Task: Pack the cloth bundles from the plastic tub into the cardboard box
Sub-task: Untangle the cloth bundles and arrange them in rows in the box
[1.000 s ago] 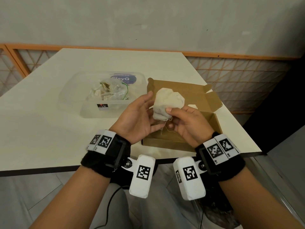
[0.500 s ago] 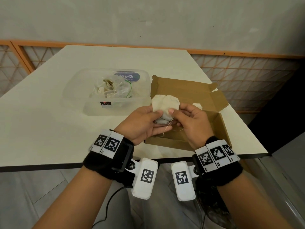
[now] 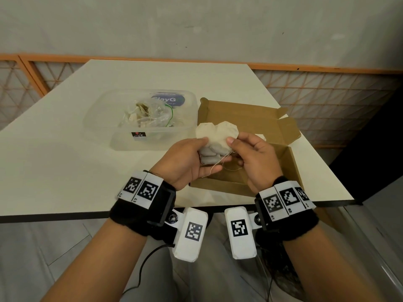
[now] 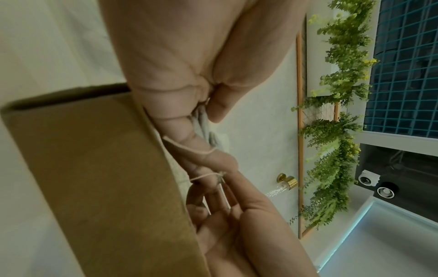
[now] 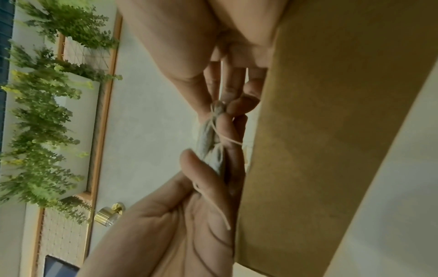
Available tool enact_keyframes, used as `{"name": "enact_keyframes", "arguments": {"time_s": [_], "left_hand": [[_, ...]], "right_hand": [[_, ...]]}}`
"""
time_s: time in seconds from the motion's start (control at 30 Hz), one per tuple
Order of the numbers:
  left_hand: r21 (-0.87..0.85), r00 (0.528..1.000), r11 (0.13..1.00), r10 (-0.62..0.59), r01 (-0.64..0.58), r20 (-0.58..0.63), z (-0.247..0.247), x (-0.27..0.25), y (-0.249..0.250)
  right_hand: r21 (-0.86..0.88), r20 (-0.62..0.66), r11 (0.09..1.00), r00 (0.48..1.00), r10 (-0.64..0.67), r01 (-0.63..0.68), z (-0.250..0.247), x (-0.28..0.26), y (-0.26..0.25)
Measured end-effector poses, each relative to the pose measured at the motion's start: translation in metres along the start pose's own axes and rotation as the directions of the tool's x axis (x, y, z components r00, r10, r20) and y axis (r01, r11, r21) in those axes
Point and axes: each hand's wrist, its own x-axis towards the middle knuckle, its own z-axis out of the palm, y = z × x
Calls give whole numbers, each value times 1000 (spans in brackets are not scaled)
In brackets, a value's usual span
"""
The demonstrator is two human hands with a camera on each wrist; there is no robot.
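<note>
Both hands hold one cream cloth bundle (image 3: 214,138) above the near left corner of the open cardboard box (image 3: 250,118). My left hand (image 3: 192,160) grips the bundle's grey gathered lower end (image 4: 203,127) from the left. My right hand (image 3: 246,153) pinches its right edge between thumb and fingers, with a loose string (image 5: 222,135) trailing over the fingers. A second pale bundle (image 3: 260,137) peeks out inside the box behind my right hand. The clear plastic tub (image 3: 122,136) sits left of the box and holds several more bundles in a crumpled plastic bag (image 3: 148,114).
The white table (image 3: 65,160) ends just in front of my wrists; its right edge runs close beside the box. An orange-framed lattice railing (image 3: 327,101) and a grey wall stand behind. The box flaps (image 3: 287,129) stick up at the right.
The bundle has come down closer to the box and turned, so its grey gathered end now shows. My left hand has closed round it.
</note>
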Motion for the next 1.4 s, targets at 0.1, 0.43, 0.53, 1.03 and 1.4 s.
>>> {"name": "enact_keyframes", "arguments": {"time_s": [0.1, 0.43, 0.53, 1.03, 1.4], "left_hand": [[-29, 998, 999, 37, -39, -54, 0, 0, -2], [-66, 963, 976, 194, -209, -185, -4, 3, -1], [-18, 954, 976, 207, -217, -218, -3, 5, 3], [70, 952, 982, 186, -174, -243, -8, 15, 7], [189, 978, 973, 157, -130, -135, -4, 15, 9]], "right_hand": [[32, -16, 999, 1000, 21, -20, -2, 2, 0], [112, -16, 993, 999, 44, -42, -5, 4, 0], [106, 30, 994, 999, 28, -31, -3, 2, -1], [-73, -54, 996, 998, -45, 41, -12, 1, -10], [-227, 77, 973, 997, -22, 39, -13, 8, -22]]}}
